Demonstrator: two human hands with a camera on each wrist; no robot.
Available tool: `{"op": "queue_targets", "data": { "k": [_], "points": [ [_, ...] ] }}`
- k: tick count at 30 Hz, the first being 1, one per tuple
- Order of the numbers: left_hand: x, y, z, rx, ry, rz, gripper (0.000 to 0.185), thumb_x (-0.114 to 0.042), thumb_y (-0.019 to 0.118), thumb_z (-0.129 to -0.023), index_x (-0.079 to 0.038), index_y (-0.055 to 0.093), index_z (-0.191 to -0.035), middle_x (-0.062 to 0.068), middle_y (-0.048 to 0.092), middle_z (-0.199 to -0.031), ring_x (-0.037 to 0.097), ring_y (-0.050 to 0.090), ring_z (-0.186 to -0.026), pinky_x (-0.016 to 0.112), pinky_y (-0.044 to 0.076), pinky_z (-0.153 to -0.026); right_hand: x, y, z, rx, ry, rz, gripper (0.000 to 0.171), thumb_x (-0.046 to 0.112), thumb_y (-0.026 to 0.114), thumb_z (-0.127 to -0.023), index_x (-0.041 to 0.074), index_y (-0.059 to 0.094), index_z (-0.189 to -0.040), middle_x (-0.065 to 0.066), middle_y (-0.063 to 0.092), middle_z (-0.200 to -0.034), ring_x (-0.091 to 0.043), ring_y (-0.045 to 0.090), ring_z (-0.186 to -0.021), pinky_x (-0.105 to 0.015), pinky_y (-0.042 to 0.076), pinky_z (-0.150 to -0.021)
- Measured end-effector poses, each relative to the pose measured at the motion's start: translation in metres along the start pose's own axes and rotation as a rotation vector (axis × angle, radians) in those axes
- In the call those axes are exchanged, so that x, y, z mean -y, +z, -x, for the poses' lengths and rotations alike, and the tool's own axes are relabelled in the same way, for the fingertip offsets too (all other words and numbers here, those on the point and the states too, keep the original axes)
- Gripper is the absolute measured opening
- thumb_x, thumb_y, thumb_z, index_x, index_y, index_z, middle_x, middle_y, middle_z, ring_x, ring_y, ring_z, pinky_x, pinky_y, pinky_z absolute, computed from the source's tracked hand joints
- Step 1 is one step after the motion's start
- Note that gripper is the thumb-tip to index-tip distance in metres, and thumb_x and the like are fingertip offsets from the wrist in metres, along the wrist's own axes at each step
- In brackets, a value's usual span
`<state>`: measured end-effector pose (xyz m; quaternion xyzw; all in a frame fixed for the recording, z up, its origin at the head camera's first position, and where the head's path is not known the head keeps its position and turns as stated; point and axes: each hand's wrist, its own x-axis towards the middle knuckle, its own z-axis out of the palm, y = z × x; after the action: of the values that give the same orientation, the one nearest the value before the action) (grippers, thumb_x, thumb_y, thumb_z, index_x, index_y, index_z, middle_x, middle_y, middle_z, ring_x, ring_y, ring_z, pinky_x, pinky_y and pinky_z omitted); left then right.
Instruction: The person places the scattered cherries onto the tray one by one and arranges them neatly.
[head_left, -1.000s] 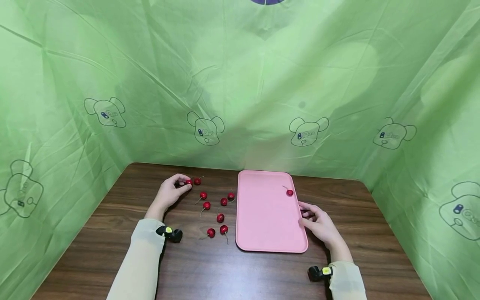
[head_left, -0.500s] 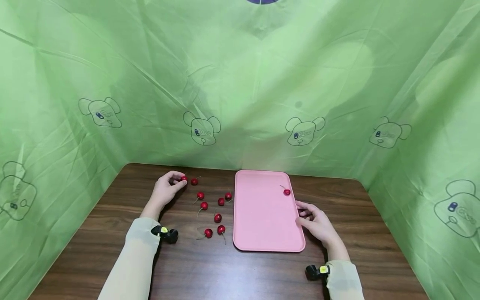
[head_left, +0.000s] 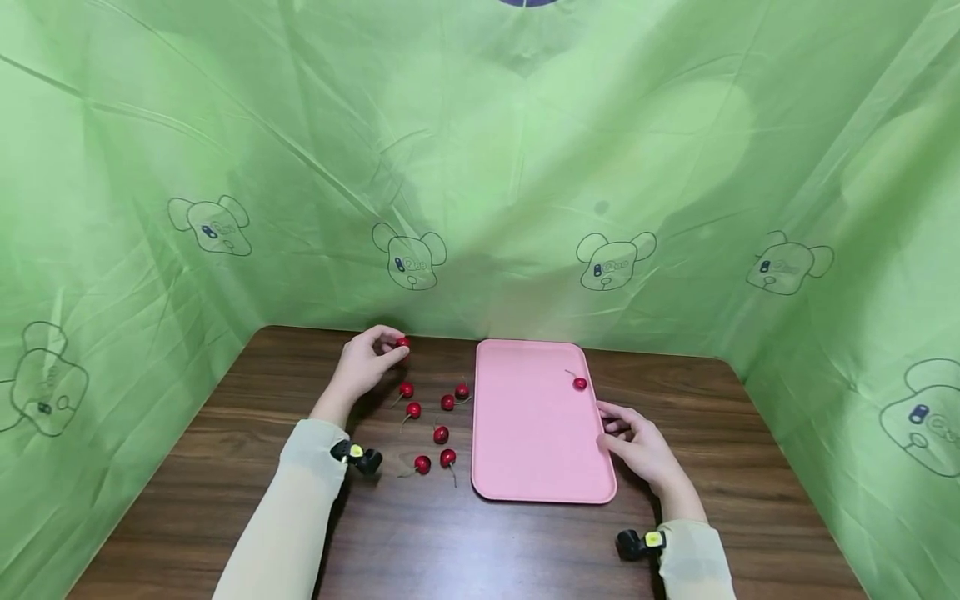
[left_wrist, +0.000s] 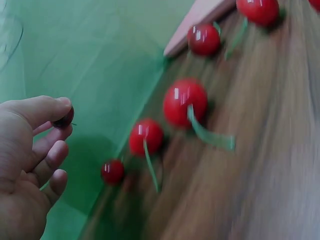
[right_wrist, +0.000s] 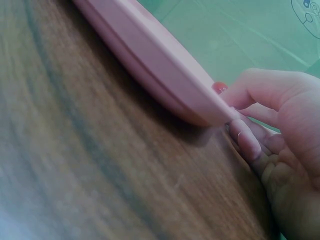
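Observation:
My left hand (head_left: 365, 360) is at the back left of the table, pinching a red cherry (head_left: 403, 342) between thumb and fingertips. In the left wrist view this cherry (left_wrist: 63, 120) looks dark and partly covered, apart from the others. Below that hand another cherry (left_wrist: 112, 171) sits on the wood. A pink tray (head_left: 540, 433) lies flat at the centre right, with one stemmed cherry (head_left: 580, 384) near its right rim. At that rim my right hand (head_left: 643, 450) holds the tray edge with thumb and fingers.
Several loose cherries with green stems lie left of the tray, among them one near the middle (head_left: 441, 435) and one in front (head_left: 422, 465). Green fabric (head_left: 525, 275) hangs close behind the brown wooden table (head_left: 720, 467).
My left hand goes slightly left, then right and back with the pinched cherry. The neighbouring cherry it stood beside no longer shows in the head view. My right hand stays at the tray.

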<state>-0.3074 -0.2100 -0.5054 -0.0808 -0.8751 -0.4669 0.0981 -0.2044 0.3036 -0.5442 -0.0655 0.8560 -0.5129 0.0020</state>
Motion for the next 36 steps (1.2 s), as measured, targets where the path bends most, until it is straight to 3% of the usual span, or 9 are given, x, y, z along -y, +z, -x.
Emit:
{"op": "queue_targets", "data": {
  "k": [14, 25, 30, 36],
  "points": [
    [-0.063, 0.054, -0.015, 0.048, 0.045, 0.084, 0.020, -0.024, 0.084, -0.098, -0.016, 0.075, -0.115, 0.001, 0.076, -0.104, 0.021, 0.065, -0.093, 0.038, 0.051, -0.083, -0.003, 0.001, -0.002, 0.006, -0.022, 0.017, 0.058, 0.003, 0.081, -0.093, 0.000, 0.065, -0.148, -0.021, 0.070, -0.133, -0.020, 0.063, -0.104, -0.023, 0.050, -0.083],
    [-0.094, 0.103, -0.020, 0.083, 0.103, 0.126, 0.019, -0.020, 0.085, -0.098, -0.017, 0.076, -0.114, -0.003, 0.074, -0.098, 0.018, 0.064, -0.087, 0.034, 0.052, -0.075, -0.003, -0.001, 0.000, 0.007, 0.016, 0.031, 0.057, 0.004, 0.082, -0.095, 0.002, 0.065, -0.149, -0.019, 0.070, -0.135, -0.025, 0.062, -0.109, -0.025, 0.050, -0.086],
    [-0.107, 0.122, -0.021, 0.093, 0.096, 0.163, 0.019, -0.017, 0.086, -0.095, -0.016, 0.076, -0.112, -0.002, 0.073, -0.095, 0.016, 0.064, -0.087, 0.033, 0.052, -0.078, -0.003, -0.001, 0.000, 0.008, 0.006, 0.024, 0.057, 0.004, 0.082, -0.094, 0.002, 0.065, -0.148, -0.019, 0.070, -0.135, -0.025, 0.062, -0.109, -0.025, 0.051, -0.086],
    [-0.118, 0.145, -0.020, 0.115, 0.088, 0.127, 0.020, -0.023, 0.088, -0.094, -0.018, 0.077, -0.109, -0.007, 0.073, -0.089, 0.013, 0.066, -0.084, 0.032, 0.053, -0.077, -0.004, -0.002, -0.001, 0.007, 0.012, 0.017, 0.057, 0.004, 0.082, -0.094, 0.003, 0.065, -0.149, -0.018, 0.071, -0.136, -0.026, 0.063, -0.110, -0.024, 0.051, -0.086]
  ]
}}
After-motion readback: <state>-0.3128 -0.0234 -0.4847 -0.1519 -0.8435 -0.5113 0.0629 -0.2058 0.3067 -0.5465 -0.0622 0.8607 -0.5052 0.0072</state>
